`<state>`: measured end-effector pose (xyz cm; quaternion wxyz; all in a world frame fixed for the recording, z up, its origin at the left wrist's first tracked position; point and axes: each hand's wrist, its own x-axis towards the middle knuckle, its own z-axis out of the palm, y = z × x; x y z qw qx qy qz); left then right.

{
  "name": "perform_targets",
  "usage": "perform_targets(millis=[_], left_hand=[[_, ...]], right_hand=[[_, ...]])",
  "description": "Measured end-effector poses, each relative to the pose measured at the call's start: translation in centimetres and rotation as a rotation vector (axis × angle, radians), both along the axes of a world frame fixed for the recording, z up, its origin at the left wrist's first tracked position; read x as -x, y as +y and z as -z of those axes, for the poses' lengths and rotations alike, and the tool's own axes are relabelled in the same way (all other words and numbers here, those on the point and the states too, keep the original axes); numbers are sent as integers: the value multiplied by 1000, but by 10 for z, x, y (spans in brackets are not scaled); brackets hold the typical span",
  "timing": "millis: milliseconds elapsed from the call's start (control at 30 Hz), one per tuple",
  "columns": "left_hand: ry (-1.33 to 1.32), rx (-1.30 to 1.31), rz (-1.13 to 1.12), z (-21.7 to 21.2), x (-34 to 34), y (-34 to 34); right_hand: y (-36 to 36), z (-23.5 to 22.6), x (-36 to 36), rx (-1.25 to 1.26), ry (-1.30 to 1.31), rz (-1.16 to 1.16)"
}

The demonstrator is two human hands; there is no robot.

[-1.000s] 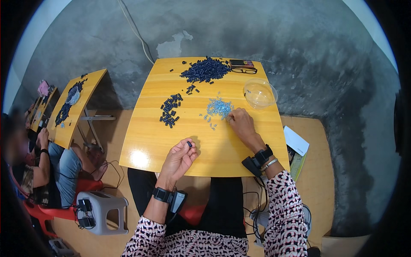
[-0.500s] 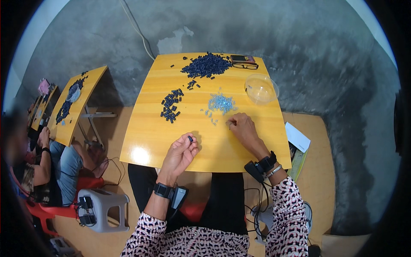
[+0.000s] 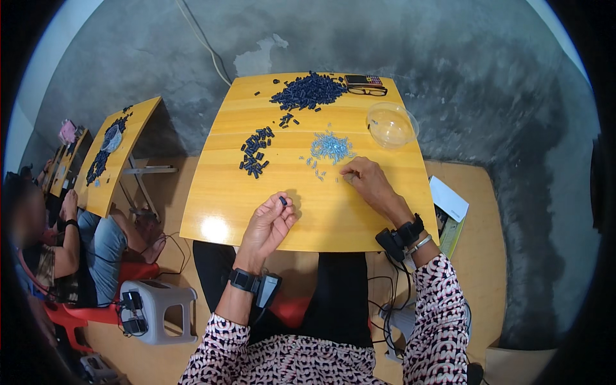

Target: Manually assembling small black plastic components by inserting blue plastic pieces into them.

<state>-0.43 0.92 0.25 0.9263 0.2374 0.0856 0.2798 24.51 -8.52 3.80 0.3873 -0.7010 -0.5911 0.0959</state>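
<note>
My left hand [image 3: 269, 224] is closed, palm turned up, over the near edge of the yellow table. Between its thumb and fingers sits a small dark cylindrical piece [image 3: 282, 201]. My right hand [image 3: 371, 183] is pinched low over the table, just nearer than a heap of tiny clear-blue pieces [image 3: 330, 147]. What its fingertips hold, if anything, is too small to make out. Left of that heap lies a loose group of dark cylindrical pieces [image 3: 256, 151], and a larger heap of them [image 3: 308, 91] covers the far middle.
A clear plastic bowl [image 3: 393, 136] stands at the table's right side. Behind it lie eyeglasses [image 3: 367, 92] and a keypad phone [image 3: 364, 80]. Leftward, another person [image 3: 61, 250] sits at a second table [image 3: 131, 151] with similar dark pieces. A grey stool [image 3: 157, 308] stands on the floor.
The whole view has shifted a little, so the table appears slightly higher. Both hands keep nearly the same places over the table, the left still with the dark piece.
</note>
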Motion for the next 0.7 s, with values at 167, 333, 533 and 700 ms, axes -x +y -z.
perform_targets(millis=[167,333,533,700], left_hand=[[3,-1,-2,-1,-1,-1],[-12,17,-4,-2,0,-1],[-24,9,5,-3,0,-2],[-9,2,-19,-5,0,-3]], right_hand=[[7,11,-4,-47,4,-77],[10,9,-2,-53,-21,-84],[11,9,-3,-40,-68,-87],[10,6,1,-20,-30,-74]])
